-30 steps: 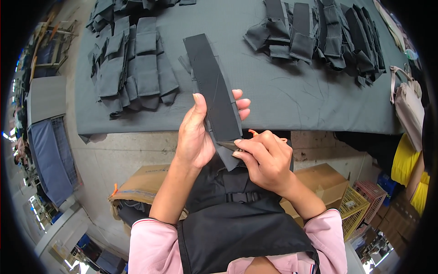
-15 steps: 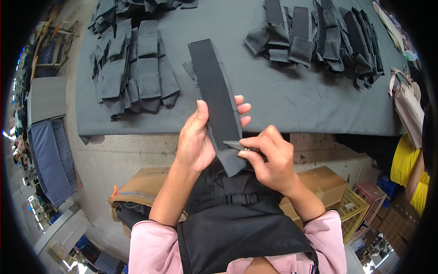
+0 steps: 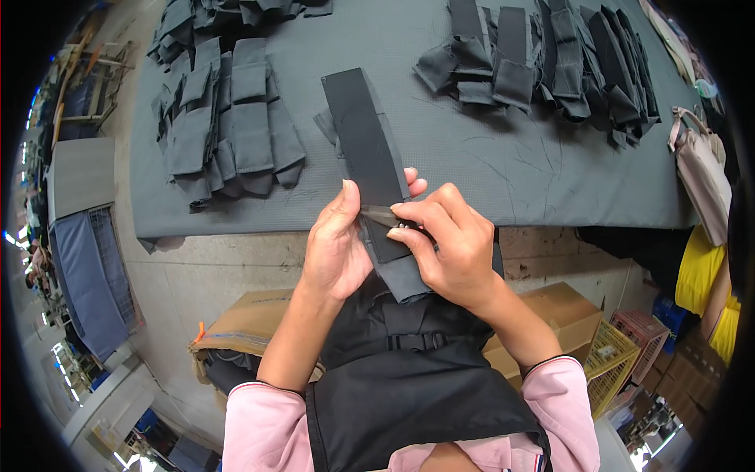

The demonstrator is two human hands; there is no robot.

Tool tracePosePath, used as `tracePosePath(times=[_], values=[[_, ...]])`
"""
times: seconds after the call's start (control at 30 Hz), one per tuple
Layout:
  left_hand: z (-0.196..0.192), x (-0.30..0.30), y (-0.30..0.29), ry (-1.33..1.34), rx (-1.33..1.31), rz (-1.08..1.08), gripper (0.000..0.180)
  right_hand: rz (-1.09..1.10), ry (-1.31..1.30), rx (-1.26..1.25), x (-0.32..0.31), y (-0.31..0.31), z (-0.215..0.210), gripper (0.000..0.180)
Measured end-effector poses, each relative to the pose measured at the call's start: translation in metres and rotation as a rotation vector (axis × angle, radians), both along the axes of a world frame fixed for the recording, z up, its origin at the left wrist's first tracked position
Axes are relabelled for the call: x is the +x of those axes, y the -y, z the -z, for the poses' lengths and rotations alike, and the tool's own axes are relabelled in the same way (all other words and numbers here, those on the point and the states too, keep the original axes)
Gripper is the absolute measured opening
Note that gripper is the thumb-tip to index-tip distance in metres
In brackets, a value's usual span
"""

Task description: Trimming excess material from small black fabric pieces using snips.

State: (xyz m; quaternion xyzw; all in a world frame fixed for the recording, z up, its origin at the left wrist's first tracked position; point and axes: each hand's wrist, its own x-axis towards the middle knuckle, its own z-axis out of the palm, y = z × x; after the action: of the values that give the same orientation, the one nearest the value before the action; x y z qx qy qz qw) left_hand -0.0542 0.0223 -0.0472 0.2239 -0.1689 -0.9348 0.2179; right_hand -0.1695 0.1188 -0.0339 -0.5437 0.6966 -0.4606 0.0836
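Note:
A long dark grey fabric strip, with a stiff black face and a folded lower end, is held lengthwise in front of me over the table's near edge. My left hand grips it from beneath, thumb along its left edge and fingertips showing past the right edge. In my right hand is a small pair of thread snips, pinched between thumb and fingers. Their metal blades lie across the strip and point left toward my left thumb. The snips' handles are mostly hidden in my palm.
Stacks of similar grey pieces lie on the covered table at the left, with more bundles at the right. Cardboard boxes and a yellow crate stand below. At the right edge are a pale bag and a person's yellow clothing.
My right hand has moved up and left along the strip with the snips, from near its folded lower end to beside my left thumb. My left hand holds nearly still.

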Motion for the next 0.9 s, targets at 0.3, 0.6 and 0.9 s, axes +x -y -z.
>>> tracePosePath(times=[0.3,0.6,0.9], values=[[0.004,0.007,0.009,0.009,0.011,0.004,0.047,0.092,0.019,-0.032,0.001,-0.023,0.015,0.024],[0.004,0.007,0.007,0.049,0.112,0.026,0.045,0.150,0.057,-0.045,-0.008,-0.022,0.018,0.027],[0.007,0.011,0.007,0.075,0.084,0.038,0.043,0.142,-0.009,-0.090,-0.011,-0.027,0.013,0.025]])
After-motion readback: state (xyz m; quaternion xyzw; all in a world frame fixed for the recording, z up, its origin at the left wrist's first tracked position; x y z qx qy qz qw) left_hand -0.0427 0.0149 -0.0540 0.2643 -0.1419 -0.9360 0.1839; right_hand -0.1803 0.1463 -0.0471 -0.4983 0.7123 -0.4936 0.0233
